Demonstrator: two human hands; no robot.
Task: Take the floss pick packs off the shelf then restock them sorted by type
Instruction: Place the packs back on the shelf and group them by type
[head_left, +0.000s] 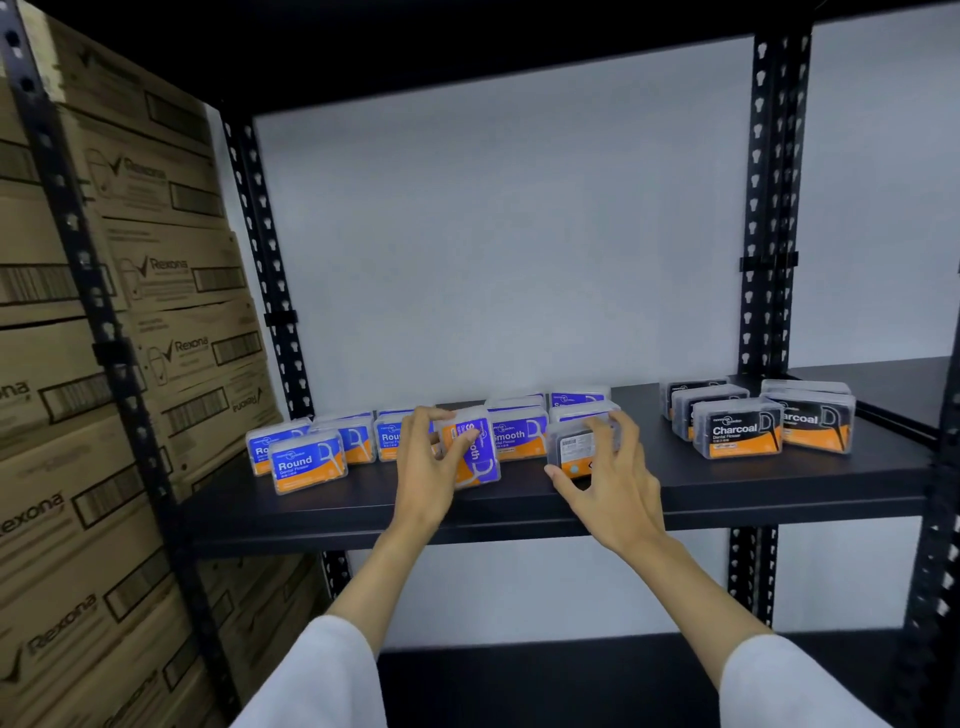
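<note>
Gripping a light, stiff, slippery Smooth pack by its edges, left fingers closed; right fingers clasp a Charcoal pack

Both arms extended forward; left hand fingers curled gripping, right hand likewise.

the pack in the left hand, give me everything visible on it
The Smooth floss pick pack is a small clear plastic case with a purple label and an orange band. It is turned on end, so the word "Smooth" runs vertically, and a white floss pick outline shows near its lower end. The left hand has it in its grip, fingers over the top, thumb on the near side. It sits at or just above the black shelf, in front of the upright Smooth packs; contact with the shelf is unclear.
</note>
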